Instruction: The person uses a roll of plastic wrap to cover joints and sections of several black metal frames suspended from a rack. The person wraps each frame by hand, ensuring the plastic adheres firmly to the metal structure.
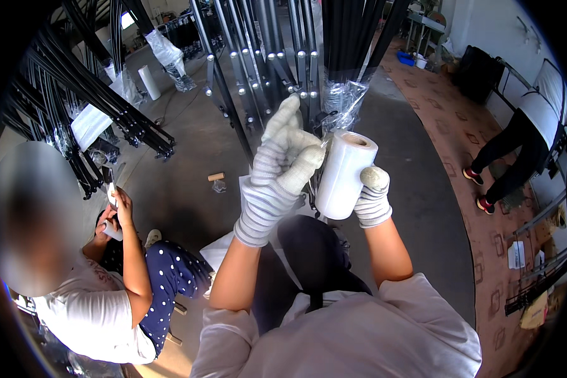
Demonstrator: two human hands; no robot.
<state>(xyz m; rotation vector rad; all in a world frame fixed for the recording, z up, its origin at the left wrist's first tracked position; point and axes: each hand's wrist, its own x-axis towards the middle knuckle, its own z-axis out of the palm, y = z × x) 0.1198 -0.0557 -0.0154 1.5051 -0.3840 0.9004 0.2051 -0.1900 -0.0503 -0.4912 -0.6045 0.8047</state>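
Observation:
A white roll of stretch film (345, 179) with a brown cardboard core stands slightly tilted in front of me. Wrapped around its right side, my gloved right hand (373, 198) holds it, the thumb up and the other fingers mostly behind the roll. To the left of the roll is my gloved left hand (276, 173). Its thumb meets the curled fingers in a pinch, one finger pointing up. A wisp of clear film shows at the pinch, beside the roll. Just beyond stand upright black metal tubes (276, 69) joined by silver rivets. Clear film (344, 101) wraps the lower end of the right bundle.
A seated co-worker (107, 302) at my left holds a small roll and a bladed tool. More black tube bundles (101, 110) stand back left. A cardboard core (215, 177) lies on the grey floor. Another person (516, 145) stands at the far right near a metal rack (542, 277).

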